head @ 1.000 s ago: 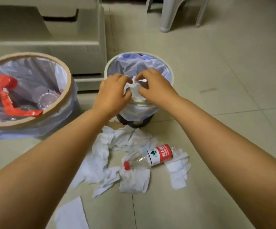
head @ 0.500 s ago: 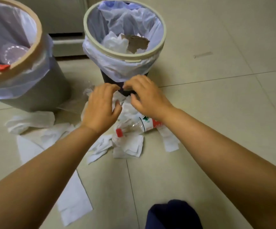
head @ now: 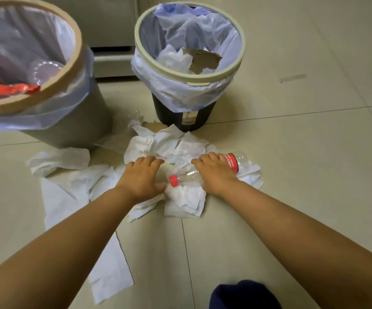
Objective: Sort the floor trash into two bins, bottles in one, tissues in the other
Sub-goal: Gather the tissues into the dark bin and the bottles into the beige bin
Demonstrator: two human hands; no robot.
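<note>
Bottle (head: pixel 233 163) lies under right hand (head: pixel 216 172), cap (head: pixel 174 180) beside left hand (head: pixel 142 175).

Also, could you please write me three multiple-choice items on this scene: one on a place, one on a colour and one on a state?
1. Which bin shows white tissue inside? A. the tan-rimmed bin B. the cream-rimmed bin C. both
2. What colour is the cap of the floor bottle? A. red B. blue C. white
3. How does that bottle lie? A. upright B. on its side, uncapped C. on its side, capped, under the right hand

Answers:
1 B: binned tissue shows there, while the tan-rimmed bin shows only bottles.
2 A: the cap is plainly red.
3 C: it lies flat on the floor tissues, cap on.
</note>
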